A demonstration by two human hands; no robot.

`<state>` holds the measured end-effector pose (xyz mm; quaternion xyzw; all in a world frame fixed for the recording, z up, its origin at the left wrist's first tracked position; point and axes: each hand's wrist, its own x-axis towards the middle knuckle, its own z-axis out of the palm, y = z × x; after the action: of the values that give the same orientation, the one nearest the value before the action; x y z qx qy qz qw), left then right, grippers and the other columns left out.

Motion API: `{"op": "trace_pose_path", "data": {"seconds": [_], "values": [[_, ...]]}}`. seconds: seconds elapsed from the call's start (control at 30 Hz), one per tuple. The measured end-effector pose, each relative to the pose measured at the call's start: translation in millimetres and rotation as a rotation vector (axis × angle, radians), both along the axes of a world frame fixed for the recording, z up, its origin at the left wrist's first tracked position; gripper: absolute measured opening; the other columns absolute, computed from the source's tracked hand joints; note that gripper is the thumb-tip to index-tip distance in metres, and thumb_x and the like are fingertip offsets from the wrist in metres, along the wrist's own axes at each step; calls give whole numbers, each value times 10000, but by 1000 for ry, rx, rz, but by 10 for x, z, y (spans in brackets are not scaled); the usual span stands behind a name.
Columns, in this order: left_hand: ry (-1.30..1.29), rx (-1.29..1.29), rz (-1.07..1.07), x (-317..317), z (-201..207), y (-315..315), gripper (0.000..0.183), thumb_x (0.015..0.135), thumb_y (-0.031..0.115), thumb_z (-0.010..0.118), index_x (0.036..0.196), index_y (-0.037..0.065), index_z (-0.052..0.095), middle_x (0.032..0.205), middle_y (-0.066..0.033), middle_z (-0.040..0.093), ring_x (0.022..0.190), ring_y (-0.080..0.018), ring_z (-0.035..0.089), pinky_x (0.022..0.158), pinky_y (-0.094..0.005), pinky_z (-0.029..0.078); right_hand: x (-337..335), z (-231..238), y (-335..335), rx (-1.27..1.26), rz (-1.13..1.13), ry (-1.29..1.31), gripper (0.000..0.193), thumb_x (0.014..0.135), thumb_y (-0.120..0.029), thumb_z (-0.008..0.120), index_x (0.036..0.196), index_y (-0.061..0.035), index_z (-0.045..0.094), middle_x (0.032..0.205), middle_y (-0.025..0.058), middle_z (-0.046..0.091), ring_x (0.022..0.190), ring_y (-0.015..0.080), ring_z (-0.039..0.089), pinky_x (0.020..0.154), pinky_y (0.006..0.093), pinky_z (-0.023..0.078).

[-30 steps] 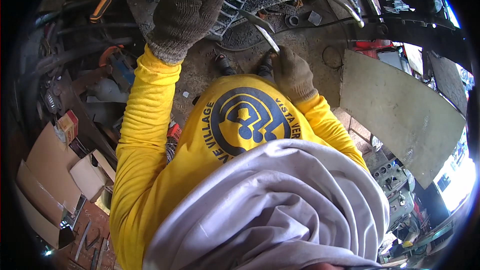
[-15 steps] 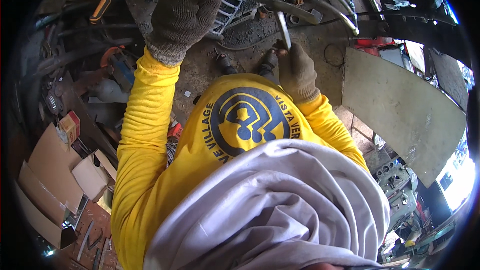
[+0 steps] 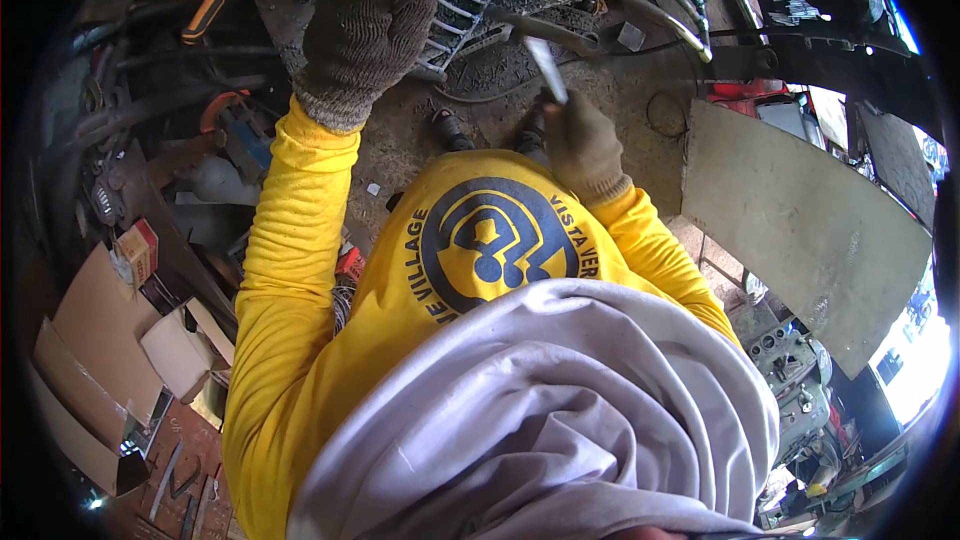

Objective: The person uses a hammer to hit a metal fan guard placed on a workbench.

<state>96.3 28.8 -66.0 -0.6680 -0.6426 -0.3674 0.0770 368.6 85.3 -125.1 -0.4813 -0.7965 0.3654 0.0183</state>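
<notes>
Both my hands wear knitted work gloves. My left hand is at the top, closed around a dark curved bar of a metal grille; its fingertips are partly hidden. Lower and to the right, my right hand is wrapped round the pale metal handle of a chipping hammer. The hammer's long narrow head is smeared by motion and lies just below the grille's curved bars. Beyond the left glove's edge is a ladder-like metal rack with thin rungs.
An orange and black power tool lies at upper left. At left are an angled orange-guarded tool and open cardboard boxes. A large flat panel leans at right, with grey machinery below it. A thin cable crosses the dirty floor.
My right hand has swung the hammer slightly up and left, and its head now shows blurred. My left hand stays on the grille, which has shifted slightly.
</notes>
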Motion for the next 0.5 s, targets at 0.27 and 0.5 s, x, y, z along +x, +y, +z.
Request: {"op": "trace_pose_path", "data": {"seconds": [0.27, 0.5], "values": [[-16, 10, -62, 43, 60, 43, 443, 916, 86, 663, 1354, 75, 598, 1266, -150, 671, 1120, -330, 669, 909, -385, 546, 138, 18, -3, 193, 77, 352, 215, 930, -274, 633, 1040, -89, 624, 834, 210, 685, 828, 441, 673, 708, 518, 526], [55, -58, -34, 76, 93, 64, 447, 923, 111, 645, 1366, 98, 586, 1265, -139, 666, 1096, -348, 668, 880, -397, 553, 78, -56, 50, 124, 71, 98, 228, 912, -255, 656, 1076, -99, 631, 833, 192, 697, 801, 432, 683, 689, 509, 535]]}}
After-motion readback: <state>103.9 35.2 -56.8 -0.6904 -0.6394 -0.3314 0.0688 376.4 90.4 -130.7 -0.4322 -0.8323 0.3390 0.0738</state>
